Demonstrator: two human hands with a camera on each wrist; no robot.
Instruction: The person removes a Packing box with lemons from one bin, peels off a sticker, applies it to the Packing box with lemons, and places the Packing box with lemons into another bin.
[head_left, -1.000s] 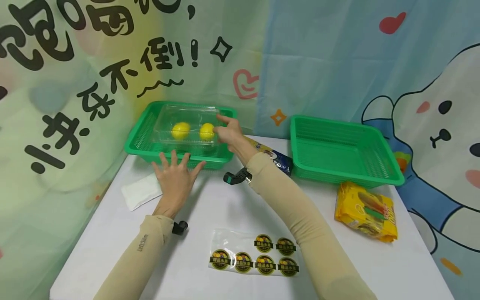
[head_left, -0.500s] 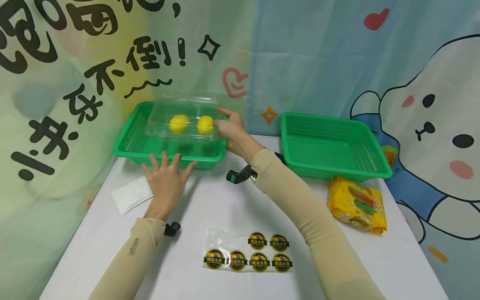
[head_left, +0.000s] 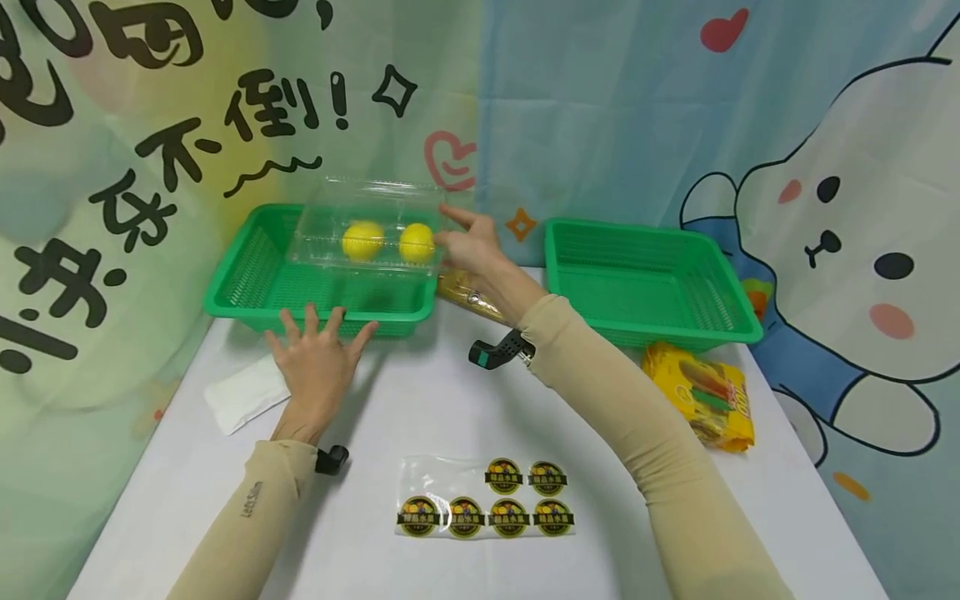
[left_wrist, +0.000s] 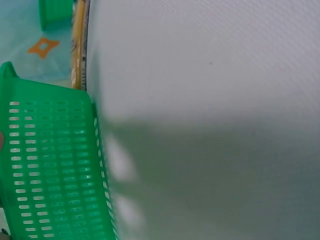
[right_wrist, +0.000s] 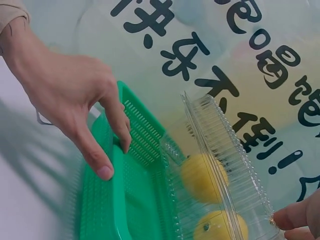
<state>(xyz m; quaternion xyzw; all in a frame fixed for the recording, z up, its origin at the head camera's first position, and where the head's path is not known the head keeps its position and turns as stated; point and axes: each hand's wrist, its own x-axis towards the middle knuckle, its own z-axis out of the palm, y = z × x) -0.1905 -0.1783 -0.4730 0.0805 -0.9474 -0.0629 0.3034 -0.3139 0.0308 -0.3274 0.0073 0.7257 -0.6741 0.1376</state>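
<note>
A clear plastic box [head_left: 318, 242] with two round yellow fruits, lemon-like, [head_left: 363, 241] inside is over the left green basket [head_left: 247, 293]. My right hand [head_left: 480, 250] pinches the box's right end between thumb and fingers. In the right wrist view the box [right_wrist: 220, 165] tilts, its fruits [right_wrist: 204, 178] showing through the plastic. My left hand [head_left: 317, 358] rests with fingers spread on the basket's near rim; in the right wrist view that hand [right_wrist: 75, 92] has its fingertips over the rim. The left wrist view shows mostly the basket's slotted side [left_wrist: 55, 165].
Another green basket [head_left: 652, 287] stands at the back right, a yellow snack packet [head_left: 701, 396] before it. A gold packet [head_left: 471, 296] lies behind my right wrist. A white packet [head_left: 247, 393] lies at left; a sheet of round stickers [head_left: 486, 500] lies in front.
The box has risen and shifted right relative to the basket, its upper edge now above the back rim. My left hand stays at the near rim. The head view has turned right.
</note>
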